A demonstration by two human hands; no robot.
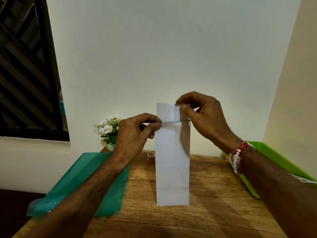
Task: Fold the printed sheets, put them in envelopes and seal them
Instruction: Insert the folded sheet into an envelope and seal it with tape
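Note:
A long white envelope (172, 162) stands upright above the wooden table (205, 212), held in the air with its opening at the top. My left hand (135, 133) pinches its left edge at the mouth line. My right hand (202, 114) pinches the top right corner of the white folded sheet (165, 111), which sticks out above the envelope's mouth. The lower part of the sheet is hidden inside the envelope.
A teal plastic folder (82, 182) lies on the table's left side. A green tray (274, 158) with paper sits at the right edge. A small vase of white flowers (109, 129) and a roll of tape (151, 156) stand at the back near the wall.

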